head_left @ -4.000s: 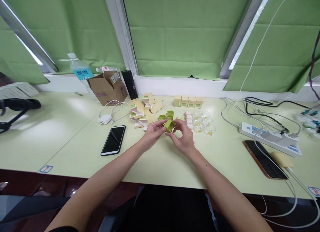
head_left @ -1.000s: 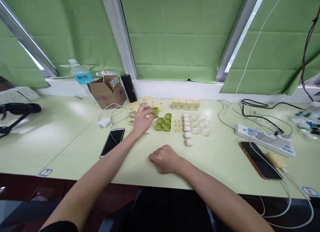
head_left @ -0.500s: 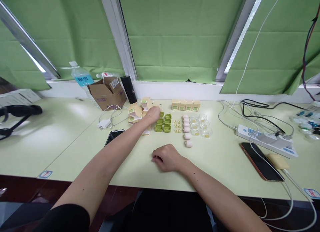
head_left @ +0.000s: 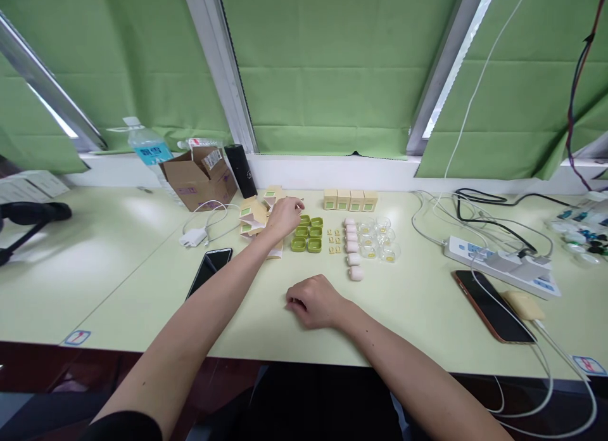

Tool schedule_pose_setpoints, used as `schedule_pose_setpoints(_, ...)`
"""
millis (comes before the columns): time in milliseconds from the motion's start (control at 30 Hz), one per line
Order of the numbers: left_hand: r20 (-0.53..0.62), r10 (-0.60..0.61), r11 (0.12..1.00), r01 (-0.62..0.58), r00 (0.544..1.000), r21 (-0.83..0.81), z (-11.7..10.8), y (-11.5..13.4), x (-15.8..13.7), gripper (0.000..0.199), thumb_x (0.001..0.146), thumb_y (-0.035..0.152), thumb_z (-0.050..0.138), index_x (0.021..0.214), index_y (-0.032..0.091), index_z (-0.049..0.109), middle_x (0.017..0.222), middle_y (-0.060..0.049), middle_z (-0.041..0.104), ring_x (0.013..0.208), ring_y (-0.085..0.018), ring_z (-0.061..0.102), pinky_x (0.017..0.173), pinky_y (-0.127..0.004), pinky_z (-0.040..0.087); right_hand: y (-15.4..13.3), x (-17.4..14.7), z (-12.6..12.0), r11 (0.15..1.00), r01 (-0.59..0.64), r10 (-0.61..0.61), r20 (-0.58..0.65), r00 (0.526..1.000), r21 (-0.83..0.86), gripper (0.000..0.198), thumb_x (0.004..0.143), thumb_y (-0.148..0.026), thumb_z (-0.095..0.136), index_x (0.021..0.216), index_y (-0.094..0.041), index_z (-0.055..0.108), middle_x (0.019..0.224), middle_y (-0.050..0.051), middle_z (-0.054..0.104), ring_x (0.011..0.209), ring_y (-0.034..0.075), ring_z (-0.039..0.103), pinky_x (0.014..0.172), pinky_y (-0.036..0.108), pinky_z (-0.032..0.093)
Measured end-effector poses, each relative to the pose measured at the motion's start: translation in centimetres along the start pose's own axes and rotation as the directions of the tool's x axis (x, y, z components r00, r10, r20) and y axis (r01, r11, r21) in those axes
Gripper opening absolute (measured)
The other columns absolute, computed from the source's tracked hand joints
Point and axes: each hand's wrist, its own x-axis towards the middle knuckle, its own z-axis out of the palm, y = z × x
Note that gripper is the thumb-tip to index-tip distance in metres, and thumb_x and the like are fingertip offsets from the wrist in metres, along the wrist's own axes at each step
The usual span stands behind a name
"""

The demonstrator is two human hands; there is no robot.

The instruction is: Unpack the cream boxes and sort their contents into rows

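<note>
My left hand [head_left: 284, 217] is stretched forward over the back row of small green square trays [head_left: 314, 245], its fingers slightly bent and apart, with nothing seen in them. Beside it on the left lie several open cream paper boxes [head_left: 253, 216], partly covered by my wrist. My right hand [head_left: 314, 301] rests on the table nearer to me, fingers curled into a loose fist with nothing seen in it. Right of the trays are tiny yellow pieces [head_left: 331, 241], a column of pale pink rounded pieces [head_left: 356, 274] and clear cups with yellow marks [head_left: 388, 253].
Several closed cream boxes [head_left: 343, 200] stand in a row at the back. A phone [head_left: 209, 268] and white charger [head_left: 193, 237] lie left, near a cardboard box [head_left: 199, 181] and black cylinder [head_left: 240, 171]. At right are a power strip [head_left: 498, 263], cables and another phone [head_left: 491, 305].
My left hand has lifted a little and its fingers have loosened, now pointing right. My right hand stays in place. The view has shifted slightly.
</note>
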Motion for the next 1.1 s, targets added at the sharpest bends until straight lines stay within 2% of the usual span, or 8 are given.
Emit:
schedule_pose_setpoints(100, -0.15, 0.09, 0.991, -0.103, 0.985, -0.082, -1.0, 0.7, -3.5, 0.023, 0.093, 0.02, 0.054, 0.094, 0.02, 0.077, 0.089, -0.01, 0.076, 0.088, -0.03, 0.069, 0.086, -0.039, 0.049, 0.0, 0.0, -0.1, 1.0, -0.001, 0.001, 0.0, 1.0, -0.002, 0.012, 0.093, -0.019, 0.059, 0.086, -0.021, 0.068, 0.085, 0.001, 0.078, 0.072, 0.015, 0.062, 0.061, 0.029, 0.024)
schedule_pose_setpoints(167, -0.16, 0.116, 0.989, -0.129, 0.98, -0.074, -1.0, 0.9, -6.1, 0.022, 0.095, 0.025, 0.055, 0.096, 0.022, 0.077, 0.083, -0.007, 0.075, 0.081, -0.028, 0.068, 0.078, -0.035, 0.047, 0.0, 0.0, -0.1, 1.0, -0.003, 0.003, -0.006, 1.0, -0.003, 0.012, 0.092, -0.019, 0.059, 0.085, -0.02, 0.068, 0.085, 0.001, 0.078, 0.071, 0.015, 0.061, 0.061, 0.029, 0.024)
schedule_pose_setpoints(267, 0.026, 0.136, 0.989, -0.135, 0.99, -0.054, -0.3, 0.9, -9.5, 0.019, 0.094, 0.029, 0.057, 0.085, 0.024, 0.074, 0.077, -0.006, 0.074, 0.072, -0.026, 0.065, 0.067, -0.032, 0.04, -0.1, 0.0, -0.1, 1.0, -0.002, 0.002, -0.012, 1.0, -0.01, 0.012, 0.092, -0.021, 0.061, 0.082, -0.02, 0.067, 0.084, 0.001, 0.077, 0.069, 0.014, 0.06, 0.06, 0.029, 0.023)
schedule_pose_setpoints(367, 0.22, 0.142, 0.987, -0.122, 0.965, -0.104, 0.9, 1.0, -11.3, 0.021, 0.092, 0.03, 0.061, 0.072, 0.025, 0.068, 0.071, -0.005, 0.071, 0.064, -0.024, 0.06, 0.064, -0.032, 0.035, -0.1, 0.0, 0.1, 0.999, -0.021, 0.021, -0.015, 1.0, -0.039, 0.014, 0.092, -0.025, 0.062, 0.081, -0.02, 0.069, 0.078, 0.001, 0.076, 0.065, 0.015, 0.058, 0.059, 0.029, 0.022)
schedule_pose_setpoints(567, 0.284, 0.135, 0.99, -0.115, 0.949, -0.087, 2.9, 1.0, -11.7, 0.027, 0.094, 0.03, 0.054, 0.07, 0.025, 0.064, 0.065, -0.004, 0.063, 0.06, -0.024, 0.055, 0.065, -0.034, 0.033, 0.5, -0.6, -0.1, 0.997, 0.011, -0.017, -0.075, 0.997, -0.082, 0.016, 0.092, -0.027, 0.062, 0.081, -0.02, 0.072, 0.071, 0.002, 0.073, 0.06, 0.015, 0.054, 0.058, 0.029, 0.022)
schedule_pose_setpoints(800, 0.451, 0.181, 0.962, -0.254, 0.874, 0.105, 2.6, 1.2, -11.7, 0.02, 0.096, 0.028, 0.049, 0.09, 0.024, 0.067, 0.07, -0.002, 0.068, 0.062, -0.023, 0.06, 0.061, -0.032, 0.032, 1.6, -0.9, -0.4, 0.993, 0.073, -0.097, -0.262, 0.96, -0.098, 0.019, 0.089, -0.027, 0.064, 0.073, -0.02, 0.069, 0.061, 0.001, 0.067, 0.057, 0.015, 0.054, 0.056, 0.029, 0.025)
schedule_pose_setpoints(967, 0.476, 0.217, 0.927, -0.333, 0.852, 0.173, 2.5, 1.1, -11.8, 0.016, 0.092, 0.024, 0.055, 0.103, 0.023, 0.068, 0.085, -0.005, 0.075, 0.076, -0.026, 0.07, 0.063, -0.031, 0.038, 3.4, -0.7, -2.8, 0.999, 0.038, -0.033, -0.461, 0.887, 0.002, 0.018, 0.09, -0.021, 0.058, 0.078, -0.022, 0.071, 0.071, 0.001, 0.075, 0.06, 0.015, 0.061, 0.059, 0.028, 0.04)
schedule_pose_setpoints(1100, 0.449, 0.213, 0.928, -0.324, 0.868, 0.184, 2.6, 1.3, -12.0, 0.026, 0.102, 0.025, 0.042, 0.105, 0.023, 0.068, 0.092, -0.007, 0.078, 0.083, -0.027, 0.073, 0.067, -0.032, 0.043, 7.1, 1.3, -7.8, 0.94, -0.327, 0.318, -0.597, 0.737, 0.097, 0.015, 0.092, -0.023, 0.059, 0.089, -0.024, 0.073, 0.078, 0.0, 0.077, 0.067, 0.018, 0.066, 0.066, 0.03, 0.048)
